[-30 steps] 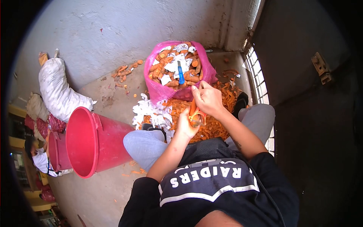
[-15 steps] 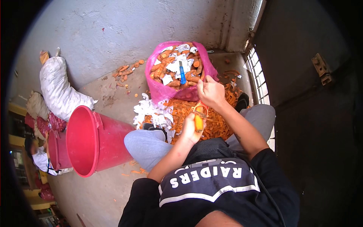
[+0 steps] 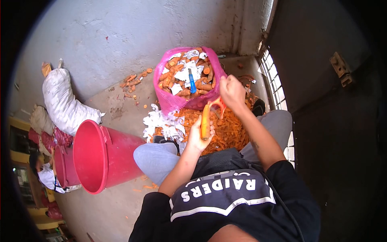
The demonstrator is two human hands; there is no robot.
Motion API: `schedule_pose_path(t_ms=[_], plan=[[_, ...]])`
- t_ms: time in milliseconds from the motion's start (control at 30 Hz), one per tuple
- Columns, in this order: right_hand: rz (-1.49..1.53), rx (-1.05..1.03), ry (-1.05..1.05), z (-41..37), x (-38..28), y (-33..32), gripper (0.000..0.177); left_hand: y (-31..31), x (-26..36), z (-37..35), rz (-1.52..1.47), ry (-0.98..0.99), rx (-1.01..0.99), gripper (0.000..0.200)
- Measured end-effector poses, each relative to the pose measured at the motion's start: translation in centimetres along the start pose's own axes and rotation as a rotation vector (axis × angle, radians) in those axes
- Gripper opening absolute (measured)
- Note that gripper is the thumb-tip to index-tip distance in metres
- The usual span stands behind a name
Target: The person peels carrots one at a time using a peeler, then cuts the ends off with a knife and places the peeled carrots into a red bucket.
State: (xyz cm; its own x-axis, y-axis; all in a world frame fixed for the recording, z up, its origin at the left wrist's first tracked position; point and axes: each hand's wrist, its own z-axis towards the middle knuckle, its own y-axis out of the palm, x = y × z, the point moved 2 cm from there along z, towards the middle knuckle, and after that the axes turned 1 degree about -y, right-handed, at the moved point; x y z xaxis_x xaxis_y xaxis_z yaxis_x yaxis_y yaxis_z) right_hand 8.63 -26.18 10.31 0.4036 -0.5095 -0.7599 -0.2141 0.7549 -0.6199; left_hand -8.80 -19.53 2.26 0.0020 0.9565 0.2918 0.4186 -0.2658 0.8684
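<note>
Head view: the left hand (image 3: 198, 136) pinches the carrot (image 3: 205, 123), its far end jutting beyond the grip.

Carrots (image 3: 206, 70) in sack (image 3: 164, 98); barrel (image 3: 123, 157) left; peelings (image 3: 231, 131) before sack.

Carrot (image 3: 205, 123) in left hand (image 3: 197, 139)

The 1 camera sits on the person's head and looks forward and steeply down past the shirt (image 3: 223, 193), nearest and low in the frame. It takes in the left hand (image 3: 199, 136) and right hand (image 3: 232, 93) at arm's length, near the centre. The bag (image 3: 163, 97) lies farther off, above centre, with the wall (image 3: 133, 32) behind it. Wide-angle curvature bends the edges, and dark corners round the view.
</note>
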Motion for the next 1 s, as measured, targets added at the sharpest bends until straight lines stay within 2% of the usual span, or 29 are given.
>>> schedule_pose_path(t_ms=[67,100,133,167,300,567,667,700,867,933,1000], plan=[[0.056,0.002,-0.21,-2.7,-1.1,0.4,0.048,-0.2,0.0,0.2,0.002,0.017,0.047,0.03],[-0.014,-0.102,-0.197,-3.4,-1.0,0.8,0.042,-0.5,0.0,0.3,0.019,0.028,0.067,0.029],[0.071,-0.036,-0.292,-4.4,-1.8,0.7,0.04,0.8,0.3,-0.1,0.037,0.041,0.086,0.028],[0.022,-0.034,-0.34,-4.9,-2.1,0.9,0.039,2.1,0.0,-0.3,0.02,0.097,0.272,0.029],[-0.045,-0.035,-0.433,-5.6,-2.7,1.5,0.039,3.3,-0.2,-0.9,0.031,0.117,0.3,0.03],[-0.092,-0.031,-0.448,-5.9,-3.0,2.0,0.039,2.3,-0.4,-0.6,0.001,0.194,0.29,0.026],[-0.119,0.0,-0.44,-5.5,-2.7,2.3,0.039,0.9,-0.3,-1.2,0.169,0.214,0.163,0.025],[-0.132,0.024,-0.443,-4.9,-2.4,2.6,0.038,0.3,-0.7,-1.2,0.198,0.195,0.185,0.027],[-0.405,0.498,-0.464,3.6,1.2,1.6,0.037,0.1,-1.4,-2.0,0.346,0.127,0.228,0.036],[-0.366,0.604,-0.342,5.2,1.1,-0.5,0.037,1.5,-1.2,-1.9,0.28,0.1,0.198,0.04],[-0.192,0.49,-0.21,4.6,0.5,-1.0,0.039,2.0,-0.9,-1.6,0.226,0.095,0.159,0.043]])
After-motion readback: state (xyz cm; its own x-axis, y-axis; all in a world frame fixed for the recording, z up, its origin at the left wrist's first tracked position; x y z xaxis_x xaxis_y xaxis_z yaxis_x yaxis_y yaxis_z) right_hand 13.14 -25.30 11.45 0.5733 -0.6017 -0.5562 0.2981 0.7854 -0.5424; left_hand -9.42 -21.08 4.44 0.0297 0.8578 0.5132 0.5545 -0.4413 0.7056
